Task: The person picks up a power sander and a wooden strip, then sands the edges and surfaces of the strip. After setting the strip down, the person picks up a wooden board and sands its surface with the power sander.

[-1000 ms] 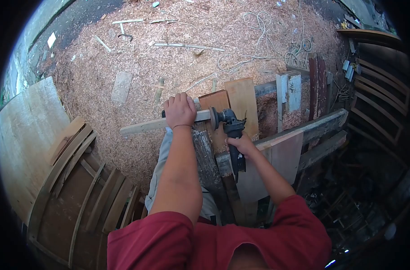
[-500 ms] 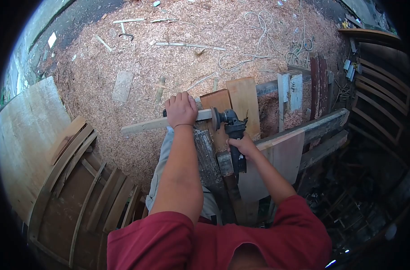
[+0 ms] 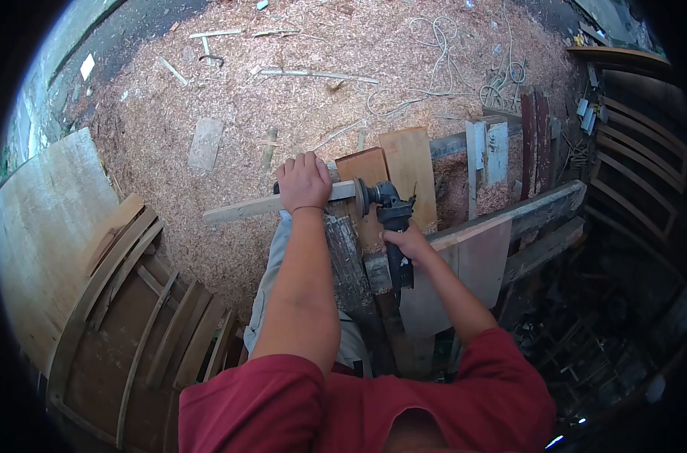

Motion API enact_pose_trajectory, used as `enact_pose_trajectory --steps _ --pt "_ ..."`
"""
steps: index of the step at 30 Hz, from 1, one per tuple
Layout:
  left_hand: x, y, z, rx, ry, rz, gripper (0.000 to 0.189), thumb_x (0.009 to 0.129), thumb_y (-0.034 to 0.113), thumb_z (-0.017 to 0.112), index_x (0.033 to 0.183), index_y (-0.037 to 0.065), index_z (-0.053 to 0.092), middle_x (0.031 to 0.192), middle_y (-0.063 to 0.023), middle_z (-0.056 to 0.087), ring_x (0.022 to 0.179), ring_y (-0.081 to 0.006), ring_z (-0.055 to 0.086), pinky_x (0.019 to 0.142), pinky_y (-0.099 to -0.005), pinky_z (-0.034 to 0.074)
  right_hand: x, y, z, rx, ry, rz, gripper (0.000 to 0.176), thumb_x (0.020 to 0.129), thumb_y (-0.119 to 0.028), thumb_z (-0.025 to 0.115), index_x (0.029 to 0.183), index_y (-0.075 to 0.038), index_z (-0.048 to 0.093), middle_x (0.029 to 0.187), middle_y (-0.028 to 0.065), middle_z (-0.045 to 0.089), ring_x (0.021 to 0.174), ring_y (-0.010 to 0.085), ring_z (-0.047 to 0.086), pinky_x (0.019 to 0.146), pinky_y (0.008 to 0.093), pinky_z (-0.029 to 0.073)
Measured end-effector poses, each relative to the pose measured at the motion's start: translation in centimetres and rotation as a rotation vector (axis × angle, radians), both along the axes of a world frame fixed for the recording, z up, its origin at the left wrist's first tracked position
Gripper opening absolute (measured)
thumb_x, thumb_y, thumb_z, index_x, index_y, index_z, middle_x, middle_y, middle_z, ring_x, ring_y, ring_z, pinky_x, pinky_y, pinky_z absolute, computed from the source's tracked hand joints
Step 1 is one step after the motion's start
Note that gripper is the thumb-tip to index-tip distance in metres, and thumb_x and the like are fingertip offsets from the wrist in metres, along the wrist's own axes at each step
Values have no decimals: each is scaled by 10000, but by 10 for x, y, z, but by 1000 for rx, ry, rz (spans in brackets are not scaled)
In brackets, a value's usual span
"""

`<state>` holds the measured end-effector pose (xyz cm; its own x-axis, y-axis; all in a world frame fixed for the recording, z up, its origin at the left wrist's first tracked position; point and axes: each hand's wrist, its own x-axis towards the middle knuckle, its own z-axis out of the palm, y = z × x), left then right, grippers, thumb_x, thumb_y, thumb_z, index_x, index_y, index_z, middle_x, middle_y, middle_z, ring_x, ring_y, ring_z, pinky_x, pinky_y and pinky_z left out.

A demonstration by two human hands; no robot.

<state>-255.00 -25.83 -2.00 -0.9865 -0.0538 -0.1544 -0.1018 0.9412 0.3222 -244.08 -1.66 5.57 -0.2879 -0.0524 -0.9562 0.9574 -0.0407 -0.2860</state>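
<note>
My left hand (image 3: pixel 304 181) is closed over a long wooden strip (image 3: pixel 245 209), gripping it near its right end. My right hand (image 3: pixel 409 245) is wrapped round the body of a black angle grinder (image 3: pixel 395 219). The grinder's round disc (image 3: pixel 361 198) stands on edge against the right end of the strip; whether it spins cannot be made out. Under the strip's end lie a reddish-brown board (image 3: pixel 363 164) and a paler board (image 3: pixel 408 162), both resting on a rough timber bench (image 3: pixel 348 253).
Wood shavings (image 3: pixel 283 106) cover the ground ahead, with a loose cord (image 3: pixel 443 75) and thin offcuts lying on them. Slatted wooden frames (image 3: pixel 124 302) lean at the left, near a plywood sheet (image 3: pixel 49 241). A heavy beam (image 3: pixel 543 211) crosses at the right.
Almost nothing differs. Both hands, the strip and the grinder keep nearly the same place.
</note>
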Motion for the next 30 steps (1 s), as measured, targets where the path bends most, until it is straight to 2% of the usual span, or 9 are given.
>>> enact_pose_trajectory --steps 11,26,30 --pt "0 -1 -3 -1 25 -5 178 982 269 543 913 129 629 898 -70 655 902 -292 623 904 -449 462 -9 -2 0 22 4 4 138 859 -61 728 946 -13 632 772 96 695 667 218 711 634 363 586" --pt "-1 -1 0 -11 17 -8 189 992 269 534 916 123 628 904 -75 661 917 -293 625 895 -453 465 -5 -3 8 16 -9 0 181 858 -83 764 958 -20 627 766 91 693 666 208 703 636 360 578" --pt "-1 0 1 0 -16 4 192 992 270 535 910 125 629 903 -73 665 917 -292 629 894 -461 465 -1 3 -4 4 13 32 246 858 -106 787 1020 -18 625 813 92 697 693 213 722 643 363 602"
